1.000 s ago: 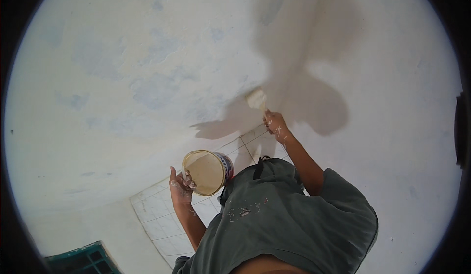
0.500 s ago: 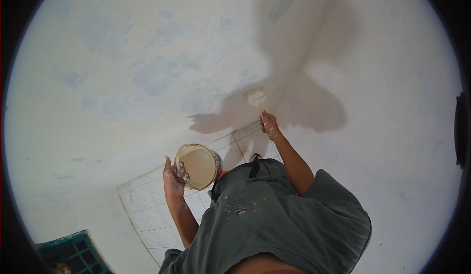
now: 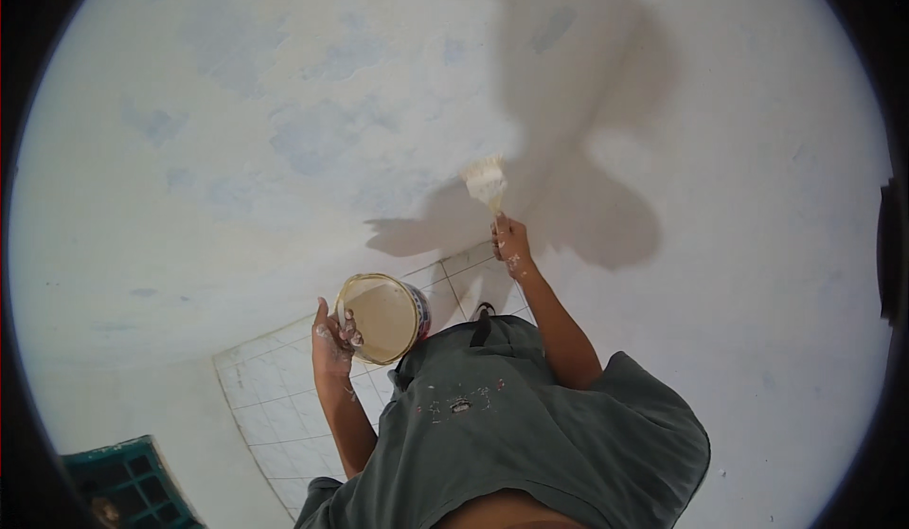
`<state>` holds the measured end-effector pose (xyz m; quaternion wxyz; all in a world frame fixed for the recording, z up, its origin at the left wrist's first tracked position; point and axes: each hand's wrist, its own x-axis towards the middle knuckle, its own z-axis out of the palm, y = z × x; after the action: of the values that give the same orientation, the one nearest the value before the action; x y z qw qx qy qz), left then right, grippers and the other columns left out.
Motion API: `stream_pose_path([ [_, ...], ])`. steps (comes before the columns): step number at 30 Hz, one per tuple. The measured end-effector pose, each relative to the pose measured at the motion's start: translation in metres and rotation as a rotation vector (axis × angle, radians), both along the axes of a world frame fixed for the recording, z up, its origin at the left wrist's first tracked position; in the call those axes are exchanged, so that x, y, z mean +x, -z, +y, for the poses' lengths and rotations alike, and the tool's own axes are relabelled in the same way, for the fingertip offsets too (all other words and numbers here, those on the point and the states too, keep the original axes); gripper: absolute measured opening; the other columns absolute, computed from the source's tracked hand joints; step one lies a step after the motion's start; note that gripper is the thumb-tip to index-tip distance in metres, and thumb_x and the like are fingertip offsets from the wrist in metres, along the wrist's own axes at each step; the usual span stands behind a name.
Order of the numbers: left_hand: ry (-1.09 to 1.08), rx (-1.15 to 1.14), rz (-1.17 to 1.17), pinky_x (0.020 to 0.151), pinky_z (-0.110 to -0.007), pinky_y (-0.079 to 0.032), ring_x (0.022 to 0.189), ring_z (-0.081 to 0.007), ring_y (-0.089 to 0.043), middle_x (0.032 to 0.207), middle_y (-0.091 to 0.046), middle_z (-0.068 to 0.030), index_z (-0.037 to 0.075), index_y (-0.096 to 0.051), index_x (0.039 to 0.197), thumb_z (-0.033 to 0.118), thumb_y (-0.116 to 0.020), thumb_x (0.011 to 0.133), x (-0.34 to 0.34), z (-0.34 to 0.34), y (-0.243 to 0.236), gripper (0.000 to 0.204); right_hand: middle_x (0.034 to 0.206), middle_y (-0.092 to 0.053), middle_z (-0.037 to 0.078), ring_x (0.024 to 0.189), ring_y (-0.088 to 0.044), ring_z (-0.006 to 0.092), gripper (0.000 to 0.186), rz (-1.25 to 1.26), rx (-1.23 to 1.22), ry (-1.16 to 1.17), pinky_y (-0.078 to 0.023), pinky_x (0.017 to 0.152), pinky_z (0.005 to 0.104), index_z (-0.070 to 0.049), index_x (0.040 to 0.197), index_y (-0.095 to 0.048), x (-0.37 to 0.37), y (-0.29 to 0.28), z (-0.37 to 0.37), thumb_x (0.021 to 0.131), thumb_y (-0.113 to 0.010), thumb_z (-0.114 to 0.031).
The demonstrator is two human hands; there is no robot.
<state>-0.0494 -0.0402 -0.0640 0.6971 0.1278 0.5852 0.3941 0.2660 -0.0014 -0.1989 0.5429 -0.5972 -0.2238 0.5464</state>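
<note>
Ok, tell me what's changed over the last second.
The right hand has moved the paintbrush a little leftward across the patchy wall; the view itself shifted slightly too. Nothing was taken hold of or let go: the left hand still holds the paint bucket.

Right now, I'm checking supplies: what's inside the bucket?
The bucket shows a smooth cream surface inside, probably paint. The left hand covers part of the bucket's left edge; anything beneath that surface is hidden, so depth can't be told.
</note>
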Motion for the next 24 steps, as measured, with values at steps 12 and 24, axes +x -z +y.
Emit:
stream_pose_path([
  [12,-0.004,0.006,0.057,0.040,-0.023,-0.030,0.039,-0.0109,-0.033,0.045,-0.035,0.0027,0.007,-0.051,0.068,0.055,-0.037,0.087,0.002,-0.002,-0.003,0.053,0.049,-0.036,-0.004,0.037,-0.031,0.0039,0.041,0.074,0.110,0.027,-0.022,0.033,0.0205,-0.008,0.063,-0.044,0.005,-0.104,-0.005,0.091,-0.041,-0.037],
  [24,0.030,0.063,0.025,0.039,-0.023,-0.030,0.037,-0.0094,-0.032,0.044,-0.034,0.0031,0.007,-0.051,0.067,0.051,-0.038,0.088,0.005,0.002,-0.007,0.050,0.049,-0.037,-0.002,0.035,-0.032,0.0059,0.038,0.070,-0.326,-0.010,-0.023,0.032,0.0212,-0.008,0.064,-0.046,0.007,0.085,0.002,0.090,-0.046,-0.037],
])
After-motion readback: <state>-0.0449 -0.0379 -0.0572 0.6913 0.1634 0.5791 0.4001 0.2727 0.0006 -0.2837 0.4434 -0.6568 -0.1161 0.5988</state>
